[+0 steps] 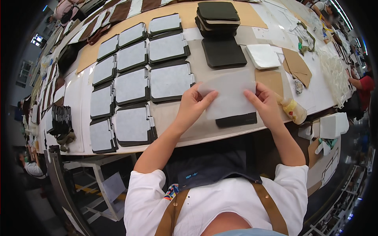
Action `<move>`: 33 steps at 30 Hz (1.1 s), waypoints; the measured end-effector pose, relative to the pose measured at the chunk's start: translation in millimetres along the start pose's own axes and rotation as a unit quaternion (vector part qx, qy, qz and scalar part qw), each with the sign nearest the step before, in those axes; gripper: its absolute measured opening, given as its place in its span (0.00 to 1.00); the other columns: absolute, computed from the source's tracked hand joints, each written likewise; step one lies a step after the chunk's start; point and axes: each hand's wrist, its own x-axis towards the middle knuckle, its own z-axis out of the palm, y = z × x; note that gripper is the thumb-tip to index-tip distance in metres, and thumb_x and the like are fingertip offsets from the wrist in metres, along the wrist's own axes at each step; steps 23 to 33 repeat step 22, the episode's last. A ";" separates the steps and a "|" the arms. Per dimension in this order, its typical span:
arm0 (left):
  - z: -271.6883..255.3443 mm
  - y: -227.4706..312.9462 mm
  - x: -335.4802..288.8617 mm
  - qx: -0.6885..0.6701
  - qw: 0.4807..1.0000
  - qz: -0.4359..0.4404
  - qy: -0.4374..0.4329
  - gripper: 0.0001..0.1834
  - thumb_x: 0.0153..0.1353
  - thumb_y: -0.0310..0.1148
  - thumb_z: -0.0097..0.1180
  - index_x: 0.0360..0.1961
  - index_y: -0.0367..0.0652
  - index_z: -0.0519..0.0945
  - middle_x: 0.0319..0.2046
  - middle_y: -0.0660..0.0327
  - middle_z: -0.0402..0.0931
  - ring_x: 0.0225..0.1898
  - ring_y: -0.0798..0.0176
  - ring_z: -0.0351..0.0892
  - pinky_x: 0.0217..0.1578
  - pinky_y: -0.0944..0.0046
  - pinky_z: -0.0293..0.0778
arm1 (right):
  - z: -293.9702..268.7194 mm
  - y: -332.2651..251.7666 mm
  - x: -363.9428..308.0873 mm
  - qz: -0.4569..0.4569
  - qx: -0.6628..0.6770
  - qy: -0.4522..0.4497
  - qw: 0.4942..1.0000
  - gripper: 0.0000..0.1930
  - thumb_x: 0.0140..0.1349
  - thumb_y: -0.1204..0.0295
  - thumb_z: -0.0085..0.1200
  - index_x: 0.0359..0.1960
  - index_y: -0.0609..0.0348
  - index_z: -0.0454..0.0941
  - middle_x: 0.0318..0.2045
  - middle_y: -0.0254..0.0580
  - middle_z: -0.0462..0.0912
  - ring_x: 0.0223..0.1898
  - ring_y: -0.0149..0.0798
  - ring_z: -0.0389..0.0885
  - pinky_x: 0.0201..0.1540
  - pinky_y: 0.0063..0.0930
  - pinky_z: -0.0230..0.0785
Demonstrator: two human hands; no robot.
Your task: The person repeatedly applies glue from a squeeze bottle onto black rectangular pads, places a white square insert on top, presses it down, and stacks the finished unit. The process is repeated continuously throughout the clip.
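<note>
Between my two hands I hold a thin, translucent white sheet (230, 92) by its left and right edges. My left hand (199, 96) pinches one side, thumb on top; my right hand (263, 100) pinches the other. Under the sheet a dark flat panel (236, 120) lies near the table's front edge, mostly covered by it. Just beyond sits a dark rounded-corner panel (223, 53), with a tall stack of similar dark pieces (217, 15) behind it. A pile of white sheets (263, 56) rests to the right of these.
Rows of dark panels topped with pale sheets (132, 87) cover the table's left half. Brown card pieces (296, 66) and a yellowish bottle (294, 111) lie at the right. Dark straps (61, 122) sit at far left. Other people (360, 84) are around the room.
</note>
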 end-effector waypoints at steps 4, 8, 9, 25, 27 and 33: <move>3.2 4.3 -1.7 0.049 0.997 -0.041 -0.031 0.20 0.69 0.34 0.61 0.57 0.36 0.76 0.35 0.65 0.80 0.34 0.76 0.73 0.34 0.72 0.70 | -3.9 16.3 -18.7 0.002 -0.069 0.088 0.994 0.07 0.70 0.74 0.55 0.45 0.65 0.78 0.31 0.30 0.84 0.31 0.17 0.76 0.36 0.14 0.67; 15.3 4.0 -8.1 0.023 0.997 -0.045 -0.062 0.35 0.70 0.33 0.58 0.73 0.38 0.57 0.40 0.63 0.79 0.35 0.78 0.72 0.32 0.75 0.68 | -8.6 35.8 -28.4 -0.028 -0.042 0.148 0.988 0.07 0.71 0.74 0.55 0.45 0.65 0.78 0.29 0.29 0.83 0.28 0.15 0.72 0.33 0.12 0.63; 14.9 -2.9 -10.8 0.021 0.996 -0.045 -0.076 0.38 0.71 0.33 0.58 0.75 0.38 0.52 0.42 0.61 0.79 0.37 0.77 0.73 0.33 0.75 0.68 | -10.8 41.2 -30.4 -0.040 -0.039 0.163 0.985 0.07 0.71 0.74 0.55 0.45 0.65 0.78 0.29 0.29 0.83 0.28 0.15 0.72 0.34 0.12 0.63; 9.3 -13.0 -10.7 0.354 0.921 0.155 -0.051 0.43 0.68 0.34 0.61 0.78 0.50 0.50 0.42 0.58 0.86 0.34 0.67 0.76 0.38 0.69 0.73 | -25.7 43.1 -39.6 -0.120 -0.068 0.140 0.980 0.10 0.68 0.74 0.58 0.47 0.65 0.79 0.40 0.33 0.82 0.43 0.26 0.73 0.51 0.20 0.64; 9.3 -13.0 -10.7 0.354 0.921 0.155 -0.051 0.43 0.68 0.34 0.61 0.78 0.50 0.50 0.42 0.58 0.86 0.34 0.67 0.76 0.38 0.69 0.73 | -25.7 43.1 -39.6 -0.120 -0.068 0.140 0.980 0.10 0.68 0.74 0.58 0.47 0.65 0.79 0.40 0.33 0.82 0.43 0.26 0.73 0.51 0.20 0.64; 9.3 -13.0 -10.7 0.354 0.921 0.155 -0.051 0.43 0.68 0.34 0.61 0.78 0.50 0.50 0.42 0.58 0.86 0.34 0.67 0.76 0.38 0.69 0.73 | -25.7 43.1 -39.6 -0.120 -0.068 0.140 0.980 0.10 0.68 0.74 0.58 0.47 0.65 0.79 0.40 0.33 0.82 0.43 0.26 0.73 0.51 0.20 0.64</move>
